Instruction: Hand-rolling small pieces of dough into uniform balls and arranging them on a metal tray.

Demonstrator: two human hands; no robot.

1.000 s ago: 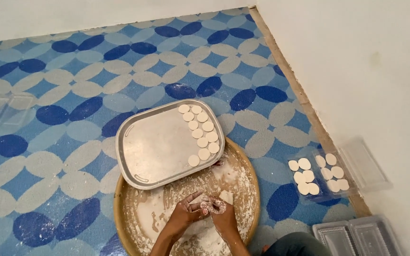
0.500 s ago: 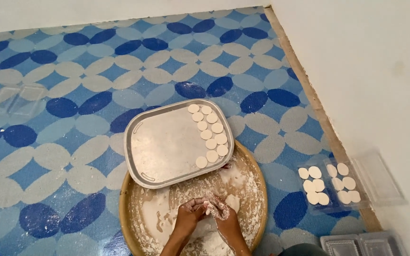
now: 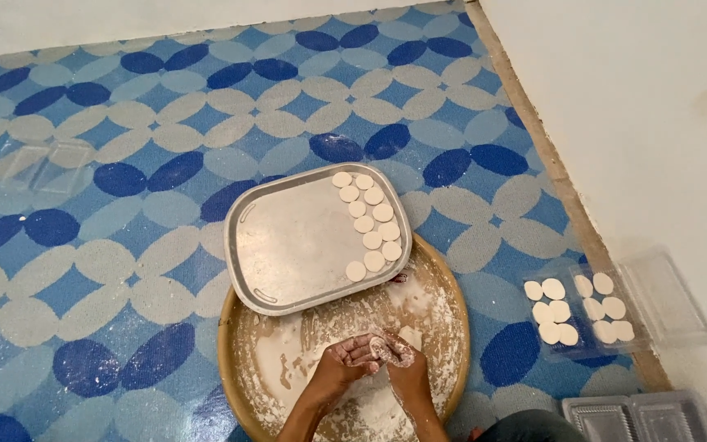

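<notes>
My left hand and my right hand meet over a round floured wooden tray on the floor. Both are dusted with flour and pinch a small piece of dough between their fingertips. A larger lump of dough lies on the tray just beyond them. A rectangular metal tray rests on the wooden tray's far rim, with several flat round dough discs lined along its right side.
A blue patterned mat covers the floor. To the right an open clear plastic box holds more dough discs. Empty clear boxes sit at the lower right, another clear box at the far left. A white wall stands at right.
The view has drifted slightly, so everything sits a little lower and further right in the frame. My hands stay together over the wooden tray, working the dough piece.
</notes>
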